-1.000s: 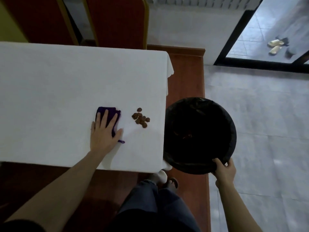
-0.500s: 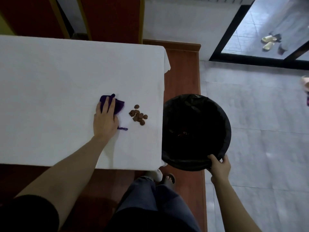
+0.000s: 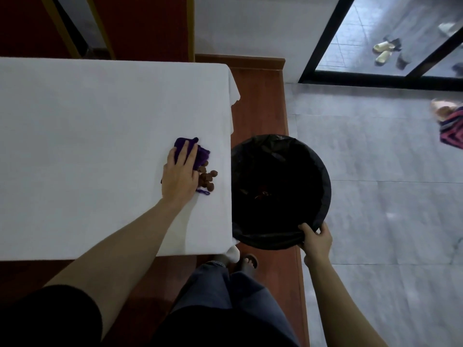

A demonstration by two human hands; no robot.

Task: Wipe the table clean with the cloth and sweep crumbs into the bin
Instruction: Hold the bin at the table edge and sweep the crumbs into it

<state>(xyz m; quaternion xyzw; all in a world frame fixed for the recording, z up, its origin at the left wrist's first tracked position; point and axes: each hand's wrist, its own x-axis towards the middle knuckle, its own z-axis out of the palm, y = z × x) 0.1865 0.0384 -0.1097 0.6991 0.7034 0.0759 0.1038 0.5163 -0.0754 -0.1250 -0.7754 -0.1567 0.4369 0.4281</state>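
Note:
A white-clothed table [image 3: 87, 134] fills the left. My left hand [image 3: 179, 175] presses flat on a purple cloth [image 3: 201, 154] near the table's right edge. The cloth touches a small pile of brown crumbs [image 3: 208, 177] just right of my fingers. A black bin [image 3: 280, 191] lined with a black bag is held against the table's right edge, its mouth a little below the tabletop. My right hand [image 3: 315, 240] grips the bin's near rim.
A reddish wooden platform [image 3: 258, 101] runs under the table and bin, with grey tiled floor [image 3: 375, 184] to the right. Red chairs [image 3: 140, 26] stand behind the table. Sandals lie beyond a glass door [image 3: 383, 52]. My legs and feet are below.
My left hand has slid the cloth to the right, reaching the crumbs and pushing them closer to the table's right edge. The bin stays held beside the table.

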